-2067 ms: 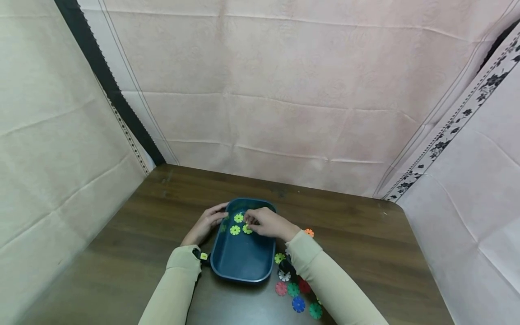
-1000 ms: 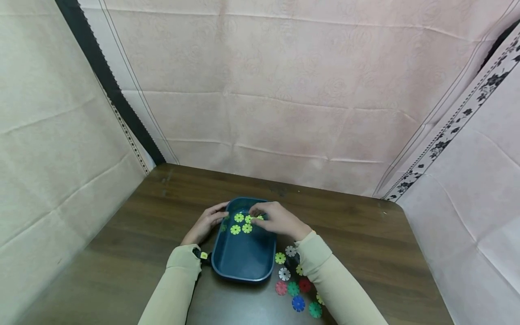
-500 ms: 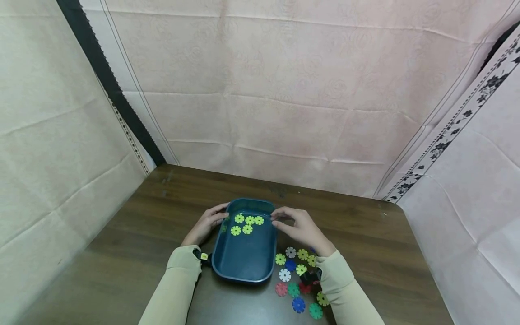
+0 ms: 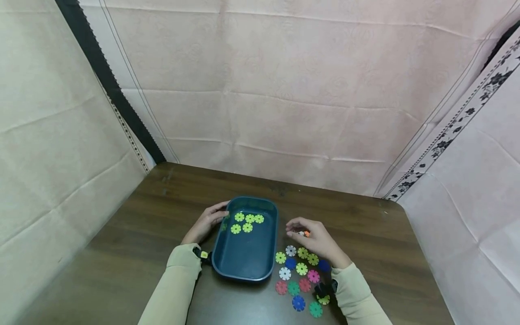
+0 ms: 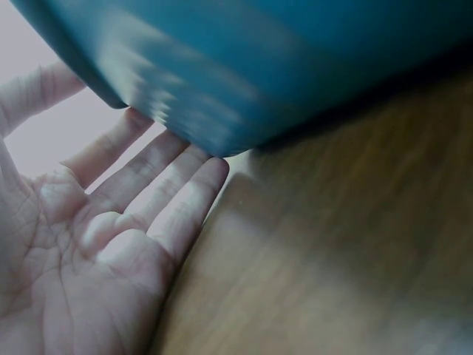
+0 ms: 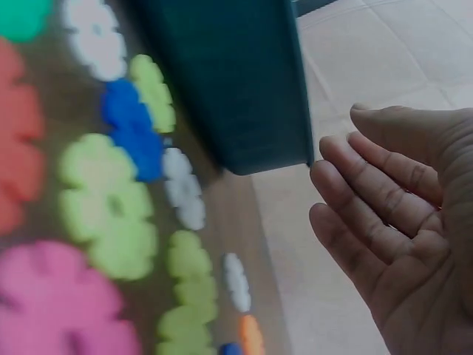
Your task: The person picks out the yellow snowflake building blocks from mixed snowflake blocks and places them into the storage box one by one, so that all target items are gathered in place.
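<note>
On the table [image 4: 349, 210] we see a blue tray [image 4: 243, 257], with five yellow-green flower discs [image 4: 249, 218] toward its far edge. The left hand [image 4: 204, 226] touches its left edge with straight fingers; the right hand [image 4: 320, 240], thumb and fingers parted, hovers off its right edge near an orange disc [image 4: 307, 234]. Bright notched discs [image 4: 298, 303] lie beside that edge.

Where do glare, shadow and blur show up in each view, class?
Head view: pale glare on the table nearest the camera, dark shadow under the near end of the blue tray; left wrist view: streaky highlights on the tray's wall, blurred wood grain, a washed-out patch beside the left hand; right wrist view: the pink flower piece blurred, the right hand sharper.
</note>
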`<state>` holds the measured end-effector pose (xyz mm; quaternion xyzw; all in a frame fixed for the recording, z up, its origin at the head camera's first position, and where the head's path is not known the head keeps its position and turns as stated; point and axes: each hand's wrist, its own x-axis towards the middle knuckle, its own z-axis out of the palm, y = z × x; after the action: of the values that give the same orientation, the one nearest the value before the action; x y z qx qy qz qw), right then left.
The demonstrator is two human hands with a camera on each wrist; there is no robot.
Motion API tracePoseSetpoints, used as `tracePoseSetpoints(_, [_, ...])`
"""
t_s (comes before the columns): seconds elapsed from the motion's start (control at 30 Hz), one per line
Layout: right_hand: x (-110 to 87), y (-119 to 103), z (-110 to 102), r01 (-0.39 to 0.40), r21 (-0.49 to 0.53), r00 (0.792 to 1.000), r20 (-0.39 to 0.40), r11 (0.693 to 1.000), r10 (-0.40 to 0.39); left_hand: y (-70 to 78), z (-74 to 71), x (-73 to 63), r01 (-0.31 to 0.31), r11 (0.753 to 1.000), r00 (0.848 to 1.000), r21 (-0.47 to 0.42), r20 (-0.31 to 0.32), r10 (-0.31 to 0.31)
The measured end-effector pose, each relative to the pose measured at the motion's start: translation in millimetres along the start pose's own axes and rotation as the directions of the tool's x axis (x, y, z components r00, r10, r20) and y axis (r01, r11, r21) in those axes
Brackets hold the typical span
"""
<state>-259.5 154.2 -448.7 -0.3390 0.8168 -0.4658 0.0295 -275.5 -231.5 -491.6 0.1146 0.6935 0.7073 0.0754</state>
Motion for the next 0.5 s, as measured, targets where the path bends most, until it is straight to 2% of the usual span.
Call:
tracePoseSetpoints(0.2, [-12.7, 6, 24, -0.025, 0.023, 0.998, 0.061, 0.999, 0.024, 2.4, 0.6, 0.8, -0.015, 1.0, 1.0, 0.006, 0.006, 0.015])
tracePoseSetpoints(0.27, [-17.9, 7, 32, -0.032, 0.008, 0.999, 0.037, 0.999, 0.032, 1.1, 0.4, 1.4, -0.014, 1.0, 1.0, 0.005, 0.004, 0.014])
tracePoseSetpoints(0.4, [-27.8, 13, 48, -0.001, -0.075, 0.999, -0.054, 0.997, -0.003, -1.0, -0.7, 0.8, 0.001, 1.0, 1.0, 0.008, -0.005, -0.001])
tracePoseSetpoints(0.5, [-32.4, 18, 54, 0.018, -0.131, 0.995, -0.092, 0.991, -0.031, -1.2, -0.9, -0.2, 0.011, 1.0, 1.0, 0.012, -0.018, -0.011])
